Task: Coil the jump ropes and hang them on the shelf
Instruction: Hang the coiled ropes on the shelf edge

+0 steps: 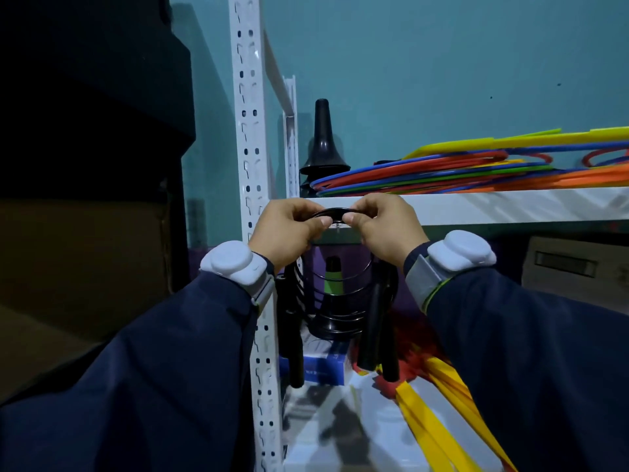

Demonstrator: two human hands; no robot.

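A black jump rope (335,212) is coiled in several loops, and both hands pinch the top of the coil right at the front edge of the white shelf (476,207). My left hand (287,229) grips the coil's left side, my right hand (384,226) its right side. A small metal hook (338,227) pokes down under the shelf edge between my thumbs. The loops hang below my wrists, and the black handles (377,335) dangle lower still. Another black handle (294,342) hangs beside the upright.
The white perforated shelf upright (250,137) stands just left of my hands. Coloured hoops (442,172) and black cones (323,137) lie on the shelf. Below are a black cone (335,301), a blue box (323,369) and yellow bands (439,413). Dark boxes fill the left.
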